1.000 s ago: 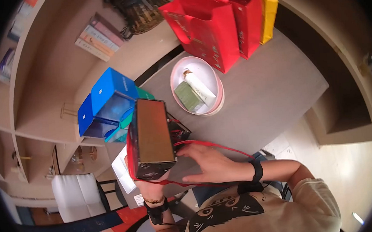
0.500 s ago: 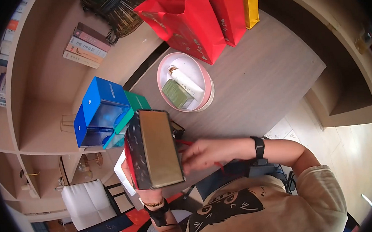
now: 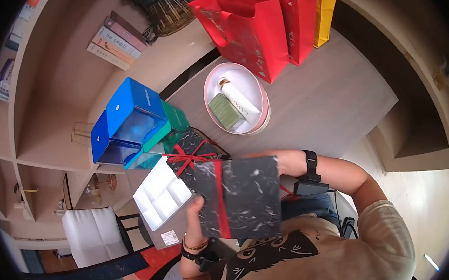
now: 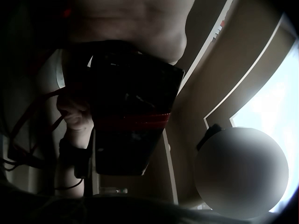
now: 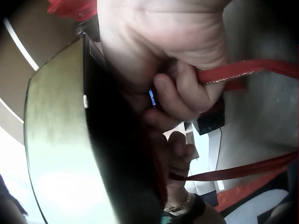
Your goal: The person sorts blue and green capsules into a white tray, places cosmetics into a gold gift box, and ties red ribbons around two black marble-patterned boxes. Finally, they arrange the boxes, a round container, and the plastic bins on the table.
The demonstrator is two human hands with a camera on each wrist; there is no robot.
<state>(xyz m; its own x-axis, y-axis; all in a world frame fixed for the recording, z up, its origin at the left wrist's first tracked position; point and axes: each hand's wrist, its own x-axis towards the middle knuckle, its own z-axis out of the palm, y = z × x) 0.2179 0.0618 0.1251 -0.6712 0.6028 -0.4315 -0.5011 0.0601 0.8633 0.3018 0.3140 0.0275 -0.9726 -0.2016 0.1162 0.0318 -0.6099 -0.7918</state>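
Note:
A black marbled box (image 3: 246, 195) with a red ribbon band (image 3: 221, 200) is raised over the near table edge. My left hand (image 3: 194, 220) holds it at its left edge, thumb showing; the other fingers are hidden. Behind its upper right corner is my right hand (image 3: 288, 162). In the right wrist view, my right hand (image 5: 173, 60) has curled fingers round a red ribbon (image 5: 238, 71), beside the box's gold side (image 5: 60, 135). Another black box with a red bow (image 3: 188, 157) lies behind the raised one.
A white compartment tray (image 3: 160, 194) lies left of the boxes, with blue (image 3: 135, 107) and green (image 3: 176, 117) boxes beyond. Farther back are a round pink box (image 3: 266, 106) holding a tube and green carton, red bags (image 3: 251, 39) and a yellow bag (image 3: 325, 16).
The raised box has turned from its gold side to its black ribboned face and moved right. The bow-tied box and the tray now show more. My right hand has moved behind the raised box.

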